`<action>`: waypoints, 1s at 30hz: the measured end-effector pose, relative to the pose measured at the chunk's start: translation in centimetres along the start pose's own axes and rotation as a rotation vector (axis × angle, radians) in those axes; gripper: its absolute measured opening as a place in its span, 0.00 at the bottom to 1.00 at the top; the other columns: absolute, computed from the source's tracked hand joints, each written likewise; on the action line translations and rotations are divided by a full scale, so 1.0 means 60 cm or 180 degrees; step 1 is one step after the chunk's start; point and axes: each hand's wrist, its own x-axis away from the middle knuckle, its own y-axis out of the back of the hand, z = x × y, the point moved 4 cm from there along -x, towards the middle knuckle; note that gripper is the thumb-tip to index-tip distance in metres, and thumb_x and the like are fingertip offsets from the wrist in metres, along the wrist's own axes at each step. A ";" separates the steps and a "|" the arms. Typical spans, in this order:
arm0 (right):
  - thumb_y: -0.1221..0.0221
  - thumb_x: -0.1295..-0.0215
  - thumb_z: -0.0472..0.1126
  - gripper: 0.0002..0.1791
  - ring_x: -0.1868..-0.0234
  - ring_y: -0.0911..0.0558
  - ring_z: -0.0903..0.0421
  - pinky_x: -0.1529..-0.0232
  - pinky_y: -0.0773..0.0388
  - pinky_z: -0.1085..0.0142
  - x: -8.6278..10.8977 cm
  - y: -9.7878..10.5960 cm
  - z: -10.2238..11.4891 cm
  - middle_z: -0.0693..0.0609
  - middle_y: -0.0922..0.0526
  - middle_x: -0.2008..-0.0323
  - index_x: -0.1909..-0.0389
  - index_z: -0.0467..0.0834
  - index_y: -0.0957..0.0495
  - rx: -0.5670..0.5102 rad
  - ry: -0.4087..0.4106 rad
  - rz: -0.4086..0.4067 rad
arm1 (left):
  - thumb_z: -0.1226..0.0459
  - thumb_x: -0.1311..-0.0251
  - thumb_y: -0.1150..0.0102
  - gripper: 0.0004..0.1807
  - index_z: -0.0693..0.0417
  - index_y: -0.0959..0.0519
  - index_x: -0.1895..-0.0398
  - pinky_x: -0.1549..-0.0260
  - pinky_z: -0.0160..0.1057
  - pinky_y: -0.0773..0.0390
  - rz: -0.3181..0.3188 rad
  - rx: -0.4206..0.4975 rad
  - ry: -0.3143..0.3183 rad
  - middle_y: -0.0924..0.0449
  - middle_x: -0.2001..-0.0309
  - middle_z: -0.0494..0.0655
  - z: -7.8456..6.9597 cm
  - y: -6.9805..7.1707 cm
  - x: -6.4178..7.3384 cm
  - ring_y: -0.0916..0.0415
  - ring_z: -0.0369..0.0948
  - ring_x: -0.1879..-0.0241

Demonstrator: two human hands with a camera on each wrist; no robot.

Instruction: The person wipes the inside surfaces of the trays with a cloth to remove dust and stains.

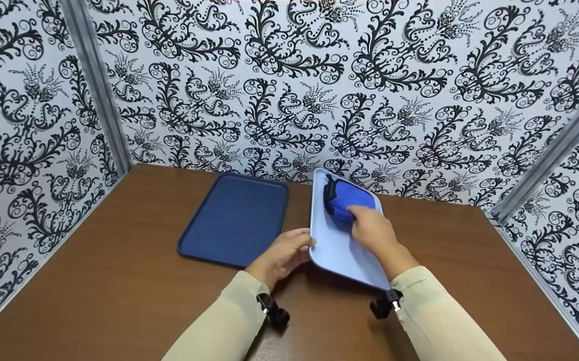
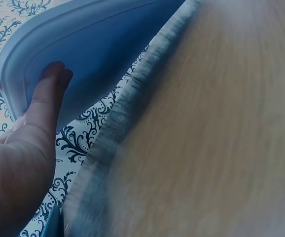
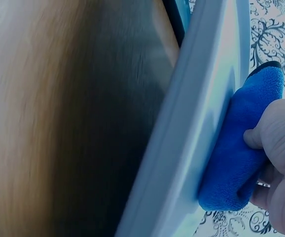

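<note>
A light blue tray point(image 1: 342, 250) is held tilted above the table, its left side raised. My left hand point(image 1: 288, 250) grips the tray's left edge; in the left wrist view its fingers point(image 2: 46, 98) lie against one face of the tray point(image 2: 98, 54). My right hand point(image 1: 373, 229) holds a folded blue cloth point(image 1: 352, 198) with dark trim against the tray's upper inner face. In the right wrist view, the thumb and fingers of the right hand point(image 3: 283, 158) pinch the fuzzy cloth point(image 3: 241, 143), which touches the tray's surface point(image 3: 182, 128).
A dark blue tray point(image 1: 239, 218) lies flat on the brown wooden table point(image 1: 119, 260), left of the light blue one. Behind the table stands a wall point(image 1: 289, 100) with black scroll patterns. Grey posts point(image 1: 96, 85) mark the corners.
</note>
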 end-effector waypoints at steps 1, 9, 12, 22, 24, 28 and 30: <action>0.51 0.31 0.32 0.21 0.44 0.16 0.36 0.43 0.20 0.40 -0.001 0.000 0.004 0.40 0.13 0.46 0.42 0.44 0.18 -0.0008 0.0012 -0.0007 | 0.72 0.43 0.47 0.27 0.73 0.27 0.38 0.58 0.33 0.17 0.0003 0.0008 -0.0004 0.16 0.60 0.46 0.000 0.000 0.000 0.18 0.37 0.61; 0.50 0.33 0.30 0.23 0.44 0.15 0.36 0.40 0.20 0.42 -0.004 0.003 0.032 0.41 0.13 0.45 0.40 0.44 0.18 -0.0047 0.0113 0.0013 | 0.72 0.43 0.48 0.27 0.74 0.27 0.39 0.59 0.33 0.17 -0.0016 0.0049 -0.0008 0.17 0.63 0.45 -0.003 -0.002 0.002 0.18 0.37 0.63; 0.50 0.34 0.30 0.24 0.43 0.16 0.36 0.39 0.20 0.43 -0.004 0.005 0.039 0.41 0.14 0.44 0.39 0.43 0.18 -0.0047 0.0134 0.0012 | 0.72 0.44 0.48 0.26 0.74 0.26 0.39 0.59 0.33 0.17 -0.0017 0.0057 -0.0026 0.17 0.63 0.46 -0.004 -0.003 0.002 0.18 0.37 0.63; 0.49 0.35 0.28 0.25 0.41 0.17 0.37 0.35 0.22 0.45 0.002 0.005 0.044 0.39 0.15 0.42 0.39 0.40 0.19 -0.0051 0.0320 -0.0025 | 0.72 0.44 0.48 0.25 0.72 0.24 0.41 0.59 0.33 0.17 0.0000 0.0034 -0.0039 0.16 0.63 0.46 -0.006 -0.003 0.003 0.18 0.37 0.62; 0.48 0.36 0.28 0.25 0.40 0.17 0.37 0.34 0.23 0.45 0.004 0.006 0.045 0.39 0.15 0.42 0.39 0.39 0.19 -0.0078 0.0388 -0.0009 | 0.72 0.43 0.48 0.24 0.72 0.24 0.42 0.58 0.34 0.17 0.0002 0.0053 -0.0034 0.16 0.62 0.46 -0.005 -0.002 0.002 0.18 0.37 0.62; 0.47 0.37 0.27 0.24 0.39 0.17 0.39 0.34 0.23 0.46 0.010 0.008 0.048 0.41 0.15 0.42 0.41 0.39 0.18 -0.0113 0.0571 -0.0012 | 0.72 0.43 0.48 0.24 0.72 0.24 0.41 0.58 0.33 0.16 -0.0020 0.0085 -0.0014 0.16 0.62 0.46 -0.004 0.000 0.001 0.18 0.37 0.61; 0.47 0.37 0.26 0.23 0.39 0.17 0.40 0.35 0.22 0.47 0.013 0.009 0.049 0.41 0.14 0.43 0.42 0.39 0.18 -0.0113 0.0680 -0.0044 | 0.72 0.43 0.48 0.24 0.72 0.25 0.41 0.59 0.33 0.16 -0.0036 0.0087 -0.0008 0.16 0.62 0.45 -0.003 0.001 0.001 0.18 0.36 0.62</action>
